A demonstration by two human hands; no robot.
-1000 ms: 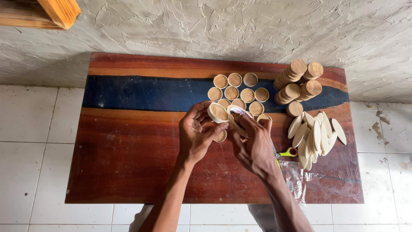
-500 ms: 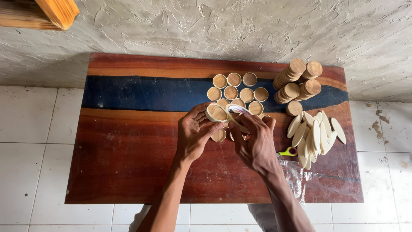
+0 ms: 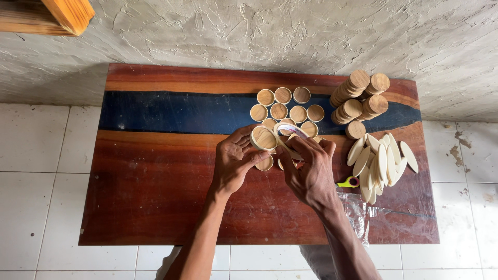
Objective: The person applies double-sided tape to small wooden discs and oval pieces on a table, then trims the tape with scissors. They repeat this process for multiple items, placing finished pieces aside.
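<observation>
Head view: looking straight down on a red-brown wooden counter (image 3: 155,197) with a dark blue band across it, pushed against a rough plaster wall.
Left hand (image 3: 236,166): my grip is clenched round a small round wooden cup (image 3: 263,139), thumb and fingers on its wall, lifted just clear of the counter with its pale face tilted up toward me.
Right hand (image 3: 310,173): fingers pinched on a strip of tape (image 3: 290,130); it arcs from my fingertips over to the cup's rim. I cannot tell how much already sticks.
Cup position: between both hands, at the near edge of the cluster of upright cups (image 3: 286,106), which stands on the blue band.
Nearby: stacks of wooden discs (image 3: 360,98) lying on their sides to the right; a fan of pale oval wooden pieces (image 3: 381,163) below them; a small yellow-handled tool (image 3: 348,182) just beside my right hand; clear plastic wrap (image 3: 358,212) at the counter's near edge.
Doing it well, my judgement: keep the strip taut and level with the rim, turn the cup with the left hand rather than dragging the tape, press down with the right thumb as it lands.
Risk, my judgement: slack tape may crease or fold on itself; my right wrist is close to the oval pieces and could scatter them.
</observation>
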